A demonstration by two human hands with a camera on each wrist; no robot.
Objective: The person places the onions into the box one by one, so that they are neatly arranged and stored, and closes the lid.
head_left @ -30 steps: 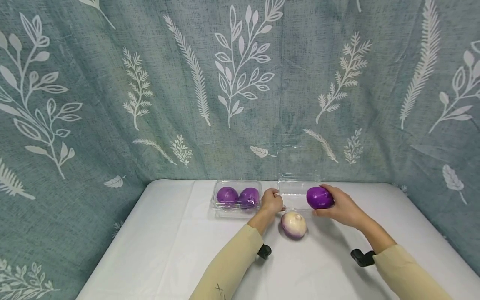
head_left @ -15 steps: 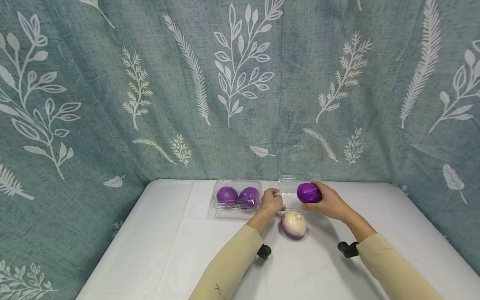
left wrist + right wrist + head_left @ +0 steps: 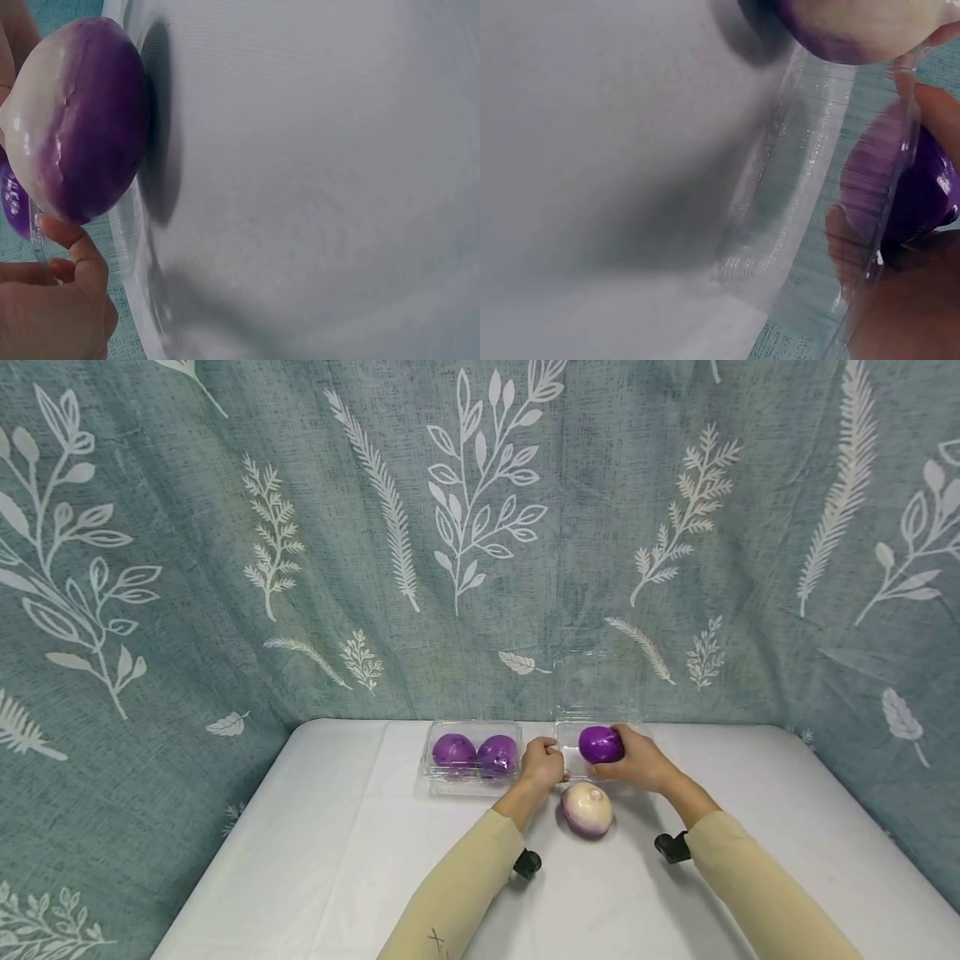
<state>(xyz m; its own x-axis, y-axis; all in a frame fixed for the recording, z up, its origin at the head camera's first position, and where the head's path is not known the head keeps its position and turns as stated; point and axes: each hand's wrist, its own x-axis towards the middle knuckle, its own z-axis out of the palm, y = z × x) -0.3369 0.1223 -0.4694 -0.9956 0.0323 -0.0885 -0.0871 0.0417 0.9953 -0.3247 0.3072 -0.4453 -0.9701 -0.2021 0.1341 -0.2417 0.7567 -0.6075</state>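
In the head view my right hand (image 3: 641, 764) grips a purple onion-like vegetable (image 3: 600, 744) over or inside a clear plastic clamshell box (image 3: 567, 737). That box's lid stands raised at the back. My left hand (image 3: 543, 762) holds the box's left side; in the left wrist view its thumb and finger pinch the clear rim (image 3: 37, 240). In front of the box a purple-and-white onion-like vegetable (image 3: 587, 810) lies on its side, pale end up. Through the clear wall (image 3: 802, 172), the right wrist view shows the right fingers around the purple vegetable, partly hidden.
A second clear box (image 3: 472, 785), lid closed, stands left of my left hand with two purple vegetables (image 3: 453, 751) inside. White cloth (image 3: 360, 877) covers the table, and a patterned teal curtain (image 3: 420, 652) hangs right behind its back edge.
My right hand has moved left with the purple vegetable, from the open box's right side to its middle, and slightly lower. The left hand has stayed at the box's side.
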